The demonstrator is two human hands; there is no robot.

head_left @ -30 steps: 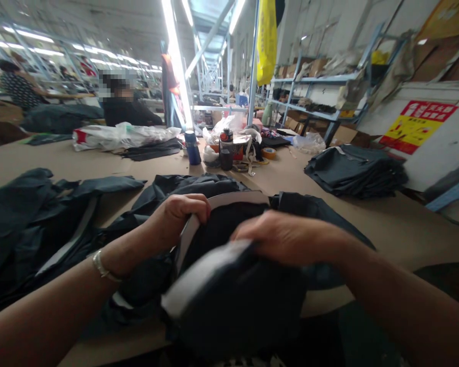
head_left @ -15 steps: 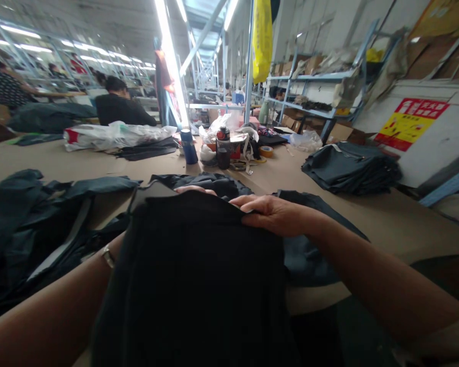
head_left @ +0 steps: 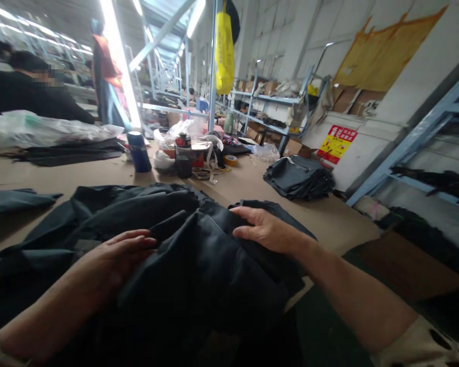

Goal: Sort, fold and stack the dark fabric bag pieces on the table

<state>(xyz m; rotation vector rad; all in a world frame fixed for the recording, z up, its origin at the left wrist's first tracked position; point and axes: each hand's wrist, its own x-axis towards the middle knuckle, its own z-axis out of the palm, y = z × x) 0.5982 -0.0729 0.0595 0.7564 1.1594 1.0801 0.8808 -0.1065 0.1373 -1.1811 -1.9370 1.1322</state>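
A dark blue-grey piece of cloth, seemingly part of a garment, lies bunched and folded on the table in front of me. My left hand rests against its left side, fingers stretched out and slightly blurred. On the right, my right hand lies over the cloth's upper edge with thumb and fingers apart, holding nothing visible. Behind and left of my hands spreads more rumpled dark fabric. The lower part of the cloth is too dark to make out.
A stack of folded dark garments sits at the table's right rear. Across the back stand a blue flask, a dark bottle and a tape roll. Plastic-wrapped goods lie far left, near a seated person.
The dark panel held up before me has come down into folds. My left hand has come out from behind it, and my right hand's fingers have spread. The view has turned right.
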